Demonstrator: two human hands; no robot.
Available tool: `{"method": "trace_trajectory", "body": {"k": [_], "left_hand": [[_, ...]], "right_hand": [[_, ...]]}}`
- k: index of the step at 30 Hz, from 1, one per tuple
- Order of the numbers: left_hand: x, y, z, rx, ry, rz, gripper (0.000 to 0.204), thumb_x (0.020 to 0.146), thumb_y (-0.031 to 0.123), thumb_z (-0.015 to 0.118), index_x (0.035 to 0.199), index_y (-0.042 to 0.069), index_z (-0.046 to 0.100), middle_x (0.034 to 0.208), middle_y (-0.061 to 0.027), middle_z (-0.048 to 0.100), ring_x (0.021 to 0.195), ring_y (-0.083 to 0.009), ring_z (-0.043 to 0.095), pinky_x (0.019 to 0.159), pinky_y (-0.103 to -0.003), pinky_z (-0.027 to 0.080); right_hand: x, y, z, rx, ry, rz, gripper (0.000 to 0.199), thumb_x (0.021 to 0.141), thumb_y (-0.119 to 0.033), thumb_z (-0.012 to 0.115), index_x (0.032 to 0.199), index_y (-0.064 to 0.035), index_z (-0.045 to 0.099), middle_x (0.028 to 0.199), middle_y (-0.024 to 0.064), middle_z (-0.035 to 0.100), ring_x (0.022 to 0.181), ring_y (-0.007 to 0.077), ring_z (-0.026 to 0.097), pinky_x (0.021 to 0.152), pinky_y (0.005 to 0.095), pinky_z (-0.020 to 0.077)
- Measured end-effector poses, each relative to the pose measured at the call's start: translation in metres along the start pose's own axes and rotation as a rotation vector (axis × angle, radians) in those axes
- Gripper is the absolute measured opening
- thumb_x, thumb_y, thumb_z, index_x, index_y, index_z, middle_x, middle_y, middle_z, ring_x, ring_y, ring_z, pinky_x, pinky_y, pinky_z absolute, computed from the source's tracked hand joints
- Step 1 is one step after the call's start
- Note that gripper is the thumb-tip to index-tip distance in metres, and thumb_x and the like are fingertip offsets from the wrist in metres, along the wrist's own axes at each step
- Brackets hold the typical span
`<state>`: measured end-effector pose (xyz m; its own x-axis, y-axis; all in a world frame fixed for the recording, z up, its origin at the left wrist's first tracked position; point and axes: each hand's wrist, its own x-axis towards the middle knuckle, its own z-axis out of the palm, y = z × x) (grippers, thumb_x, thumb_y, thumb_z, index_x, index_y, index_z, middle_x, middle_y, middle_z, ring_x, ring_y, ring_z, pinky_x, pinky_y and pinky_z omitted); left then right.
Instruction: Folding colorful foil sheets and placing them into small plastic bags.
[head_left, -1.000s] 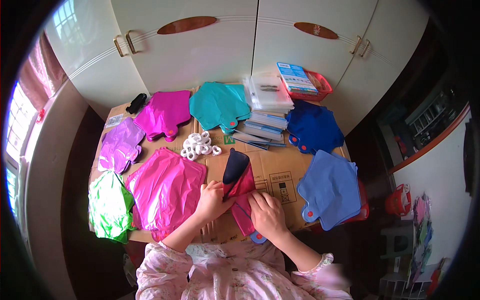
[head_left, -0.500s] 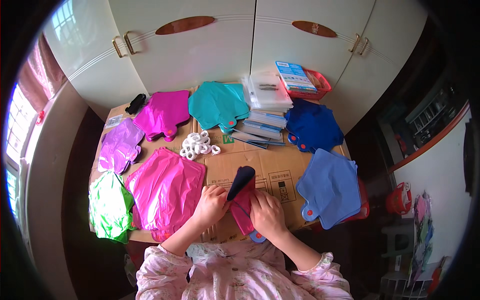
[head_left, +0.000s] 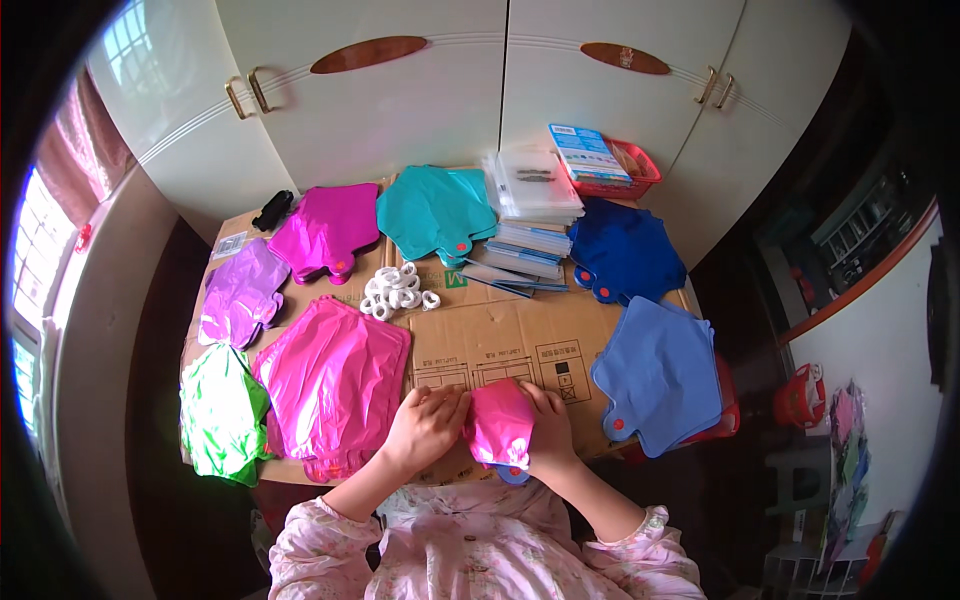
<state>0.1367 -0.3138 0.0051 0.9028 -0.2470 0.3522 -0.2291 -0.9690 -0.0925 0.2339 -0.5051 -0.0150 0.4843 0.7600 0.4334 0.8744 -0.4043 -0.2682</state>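
Observation:
Between my hands, near the front edge of the cardboard, is a small folded bundle of foil balloons. Its upper side is shiny pink, and a bit of blue pokes out at the bottom. My right hand grips the bundle's right side, thumb and fingers curled round it and partly hidden behind. On the opposite edge, my left hand has its bent fingers pressed against the foil. Just left of it lies a stack of flat pink foil balloons, and a light blue stack is to the right.
Further stacks are green, lilac, magenta, teal and dark blue. White rings are heaped mid-table. Clear plastic sleeves and a red basket stand before white cupboards.
The bundle was folded over: its dark, upright flap has come down, and the pink side now faces up in a compact shape. Both hands stay around it.

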Motion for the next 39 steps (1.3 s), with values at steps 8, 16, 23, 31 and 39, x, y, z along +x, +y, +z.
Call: {"method": "trace_trajectory", "body": {"k": [8, 16, 23, 31, 39], "left_hand": [[-0.007, 0.010, 0.002, 0.094, -0.059, 0.045, 0.044, 0.077, 0.011, 0.055, 0.119, -0.004, 0.057, 0.115, -0.0125, 0.063, 0.118, -0.0214, 0.054, 0.098, -0.037, 0.041], [-0.011, 0.011, -0.008, 0.101, -0.136, 0.071, 0.045, 0.079, 0.013, 0.052, 0.121, -0.004, 0.055, 0.119, -0.0130, 0.062, 0.120, -0.0225, 0.053, 0.099, -0.037, 0.039], [-0.012, 0.009, -0.006, 0.044, -0.171, 0.081, 0.051, 0.079, 0.017, 0.051, 0.125, -0.007, 0.051, 0.124, -0.0179, 0.057, 0.123, -0.0254, 0.049, 0.102, -0.038, 0.035], [-0.013, 0.007, -0.007, 0.016, -0.181, 0.075, 0.049, 0.080, 0.017, 0.050, 0.124, -0.004, 0.053, 0.124, -0.0156, 0.058, 0.123, -0.0253, 0.049, 0.104, -0.038, 0.035], [-0.015, 0.007, -0.009, 0.015, -0.197, 0.074, 0.049, 0.082, 0.017, 0.049, 0.126, -0.004, 0.051, 0.126, -0.0159, 0.057, 0.125, -0.0256, 0.047, 0.105, -0.039, 0.033]], "right_hand": [[-0.005, 0.003, 0.009, 0.006, 0.007, 0.009, 0.054, 0.074, -0.037, 0.064, 0.119, -0.0073, 0.057, 0.123, 0.0100, 0.055, 0.121, 0.0246, 0.046, 0.095, 0.0425, 0.0368], [-0.003, 0.007, -0.009, 0.104, -0.101, 0.031, 0.046, 0.080, -0.026, 0.059, 0.120, -0.0033, 0.056, 0.125, 0.0113, 0.053, 0.122, 0.0271, 0.045, 0.098, 0.0439, 0.0351], [0.032, 0.047, -0.007, 0.396, -0.013, -0.013, 0.030, 0.080, -0.008, 0.061, 0.108, -0.0077, 0.068, 0.111, 0.0070, 0.065, 0.105, 0.0234, 0.060, 0.091, 0.0328, 0.0461], [0.049, 0.060, 0.009, 0.209, -0.072, -0.454, 0.025, 0.082, -0.010, 0.057, 0.102, -0.0127, 0.071, 0.108, 0.0009, 0.068, 0.106, 0.0151, 0.061, 0.085, 0.0294, 0.0471], [0.051, 0.062, 0.007, 0.136, -0.141, -0.511, 0.026, 0.083, -0.011, 0.055, 0.105, -0.0130, 0.070, 0.112, 0.0021, 0.067, 0.112, 0.0147, 0.059, 0.086, 0.0293, 0.0458]]}}
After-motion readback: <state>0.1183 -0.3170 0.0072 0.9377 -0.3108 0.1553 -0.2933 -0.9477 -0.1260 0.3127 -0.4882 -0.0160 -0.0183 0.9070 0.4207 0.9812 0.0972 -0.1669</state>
